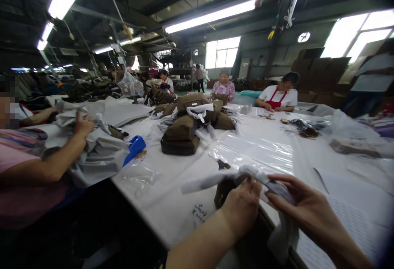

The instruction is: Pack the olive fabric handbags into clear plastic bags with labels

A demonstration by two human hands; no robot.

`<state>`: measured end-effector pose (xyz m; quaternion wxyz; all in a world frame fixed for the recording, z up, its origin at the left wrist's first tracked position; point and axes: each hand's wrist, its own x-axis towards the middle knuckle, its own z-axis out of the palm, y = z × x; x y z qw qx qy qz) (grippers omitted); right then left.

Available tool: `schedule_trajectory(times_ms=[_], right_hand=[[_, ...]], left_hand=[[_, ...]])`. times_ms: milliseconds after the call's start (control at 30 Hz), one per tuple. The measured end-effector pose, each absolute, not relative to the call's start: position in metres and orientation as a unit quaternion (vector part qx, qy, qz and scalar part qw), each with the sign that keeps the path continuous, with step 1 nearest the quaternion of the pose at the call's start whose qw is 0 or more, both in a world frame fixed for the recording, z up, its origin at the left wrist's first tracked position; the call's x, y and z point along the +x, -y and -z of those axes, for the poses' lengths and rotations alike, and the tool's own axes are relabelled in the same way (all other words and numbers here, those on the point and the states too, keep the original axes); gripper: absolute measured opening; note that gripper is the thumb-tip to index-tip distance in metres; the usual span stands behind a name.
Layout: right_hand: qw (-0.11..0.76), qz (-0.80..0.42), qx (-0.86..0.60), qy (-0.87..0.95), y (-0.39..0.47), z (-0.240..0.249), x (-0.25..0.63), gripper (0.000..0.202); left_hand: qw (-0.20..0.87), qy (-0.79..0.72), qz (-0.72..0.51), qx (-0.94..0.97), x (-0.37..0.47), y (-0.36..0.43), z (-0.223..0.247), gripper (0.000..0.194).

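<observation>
Fingers of the left hand (241, 205) and right hand (309, 205) grasped wrap (212, 180), likely soft, light, best pinched between them, above bag (225, 189).

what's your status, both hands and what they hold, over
Left hand, right hand: both gripping white wrapping. Brown item beneath. Clear plastic just beyond, not blocking.

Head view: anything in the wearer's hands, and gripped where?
White wrapping, by its bunched middle above the brown bag: left hand pinches it, right hand holds it alongside between thumb and fingers.
</observation>
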<state>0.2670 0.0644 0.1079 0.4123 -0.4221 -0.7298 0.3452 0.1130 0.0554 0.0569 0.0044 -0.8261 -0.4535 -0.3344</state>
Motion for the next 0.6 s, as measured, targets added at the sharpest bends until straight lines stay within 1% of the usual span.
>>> schedule_trajectory(times_ms=[100,167,233,300,333,367,433,467,500,567,600], right_hand=[[0.414,-0.375,-0.417,0.717,-0.066,-0.107,0.278,0.036],[0.400,-0.401,-0.411,0.714,-0.065,-0.109,0.286,0.035],[0.367,-0.446,-0.395,0.714,-0.061,-0.114,0.293,0.032],[0.336,-0.491,-0.358,0.719,-0.055,-0.121,0.297,0.027],[0.324,-0.508,-0.331,0.726,-0.051,-0.126,0.299,0.024],[0.313,-0.515,-0.300,0.739,-0.046,-0.131,0.298,0.022],[0.283,-0.502,-0.242,0.780,-0.032,-0.140,0.295,0.015],[0.263,-0.493,-0.213,0.801,-0.024,-0.143,0.292,0.007],[0.244,-0.492,-0.176,0.817,-0.015,-0.145,0.289,0.011],[0.212,-0.523,-0.092,0.821,0.002,-0.145,0.281,0.044],[0.199,-0.548,-0.051,0.811,0.011,-0.142,0.277,0.052]], left_hand=[[0.009,0.383,0.376,-0.844,0.107,-0.031,-0.049,0.044],[0.036,0.360,0.417,-0.834,0.090,-0.011,-0.041,0.047],[0.079,0.413,0.440,-0.794,0.068,0.001,-0.032,0.051],[0.108,0.497,0.425,-0.749,0.046,0.003,-0.025,0.063],[0.105,0.525,0.408,-0.740,0.035,0.001,-0.023,0.067],[0.092,0.533,0.390,-0.745,0.024,-0.002,-0.025,0.066],[0.055,0.504,0.348,-0.788,0.003,-0.008,-0.035,0.056],[0.042,0.478,0.325,-0.815,-0.006,-0.010,-0.044,0.051],[0.039,0.450,0.303,-0.839,-0.014,-0.011,-0.056,0.048],[0.058,0.391,0.269,-0.878,-0.023,-0.012,-0.085,0.044],[0.065,0.360,0.252,-0.896,-0.023,-0.013,-0.101,0.042]])
